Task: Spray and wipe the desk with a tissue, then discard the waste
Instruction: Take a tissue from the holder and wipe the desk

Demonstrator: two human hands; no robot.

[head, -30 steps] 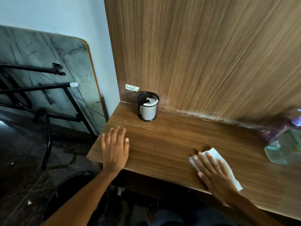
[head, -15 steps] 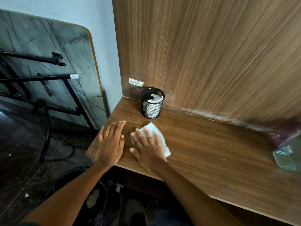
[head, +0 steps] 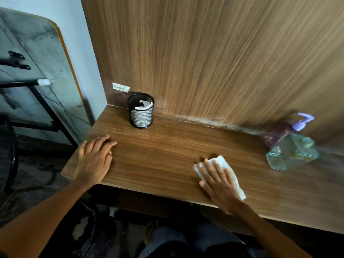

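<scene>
My right hand lies flat on a white tissue, pressing it onto the wooden desk near the front edge, right of centre. My left hand rests palm down on the desk's left front corner, fingers spread, holding nothing. A clear spray bottle with a purple pump head stands at the right by the back panel, blurred. A black mesh cup with crumpled white tissue inside stands at the back left corner.
A tall wooden panel rises behind the desk. A folded marble-pattern table with black metal legs leans on the wall to the left. A dark bin sits on the floor under the desk's left edge.
My right hand slid the tissue from right of centre to the left beside my left hand, then back to the right. My left hand stayed put on the corner.
</scene>
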